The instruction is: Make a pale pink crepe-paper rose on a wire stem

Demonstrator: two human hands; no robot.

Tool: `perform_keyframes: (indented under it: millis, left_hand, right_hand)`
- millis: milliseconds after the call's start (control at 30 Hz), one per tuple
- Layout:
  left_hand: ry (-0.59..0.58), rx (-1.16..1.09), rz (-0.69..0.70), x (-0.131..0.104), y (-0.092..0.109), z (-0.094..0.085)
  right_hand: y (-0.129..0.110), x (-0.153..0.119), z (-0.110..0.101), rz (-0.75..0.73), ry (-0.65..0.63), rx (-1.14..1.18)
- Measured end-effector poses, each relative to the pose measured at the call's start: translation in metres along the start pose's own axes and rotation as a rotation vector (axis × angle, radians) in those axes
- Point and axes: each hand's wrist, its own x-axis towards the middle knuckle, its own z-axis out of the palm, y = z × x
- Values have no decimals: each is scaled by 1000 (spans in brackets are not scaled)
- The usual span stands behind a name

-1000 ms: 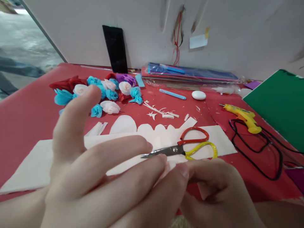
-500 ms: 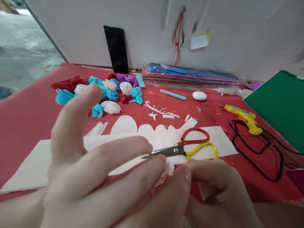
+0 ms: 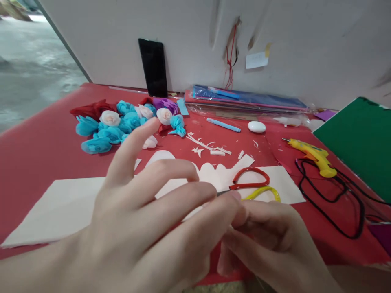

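My left hand (image 3: 159, 228) reaches across the front, its thumb hidden, index fingertip pressed in close to my right hand, and other fingers raised. My right hand (image 3: 269, 240) is closed in a pinch against it. The small white crepe paper piece seen between them earlier is almost wholly covered by the fingers now. Just beyond lie scissors (image 3: 251, 185) with one red and one yellow handle, their blades mostly behind my left hand. Under them is a long white crepe paper strip (image 3: 61, 207), with a rounded paper cutout (image 3: 160, 154) along its far edge.
Blue, white, red and purple paper flowers (image 3: 122, 122) cluster at the back left. A phone (image 3: 153, 67) leans on the wall. Paper scraps (image 3: 210, 148), a blue pen (image 3: 223, 125) and a white egg-shaped object (image 3: 256, 127) lie mid-table. A yellow glue gun (image 3: 314, 156) with black cord sits right.
My left hand has shifted right and turned, its fingers now closer to my right hand. The white paper piece has gone out of sight behind the fingers. More blue flowers show.
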Motion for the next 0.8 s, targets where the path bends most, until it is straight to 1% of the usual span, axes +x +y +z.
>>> perform_keyframes:
  millis: [133,267,367,533,667,733,800]
  left_hand:
    - [-20,1,7,0,0,1]
    - [-50,-54,41,-5,-5,-3]
    - [-81,-114,6,-4,-8,-4]
    - [-224,-295,0,5,-10,-2]
    - [-291,-398,-98,4,-10,-2]
    - [-299,-395,-79,1,-10,-2]
    - [-316,-363,-21,-2,-11,-3]
  right_hand:
    - [-6,1,2,85,40,-7]
    - [-1,7,0,5,-47,84]
    - [3,10,-2,-20,-74,105]
    - [3,10,-3,-35,-92,1]
    - [2,11,-3,-32,-135,-129]
    - [4,12,-2,-36,-147,-165]
    - [6,12,-1,-48,-154,-191]
